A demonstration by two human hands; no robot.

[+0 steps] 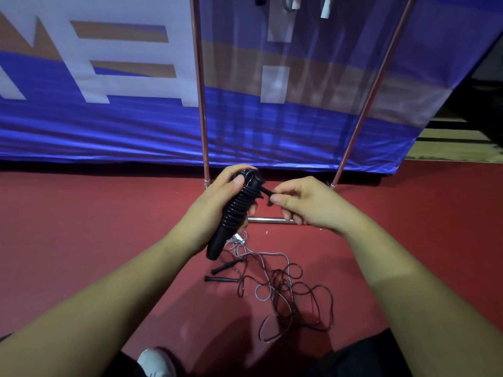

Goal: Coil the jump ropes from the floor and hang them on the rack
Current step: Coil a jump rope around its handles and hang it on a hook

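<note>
Left hand [215, 205] grips the black jump rope [238, 210], coiled tight round its handles; right hand [307, 204] pinches its loose end. Below, more ropes [275, 289] lie tangled on the red floor [81, 227], near the rack [201, 104].

Bare left hand [213, 202] and bare right hand [313, 205], short plain nails, forearms [402, 268] uncovered to the frame edge, dark clothing [362, 357] over the legs, one white shoe [156, 361] at bottom left

Dim indoor light, glossy sheen on banner [109, 131], soft shadows on floor [81, 213], wide-angle bending at edges
</note>
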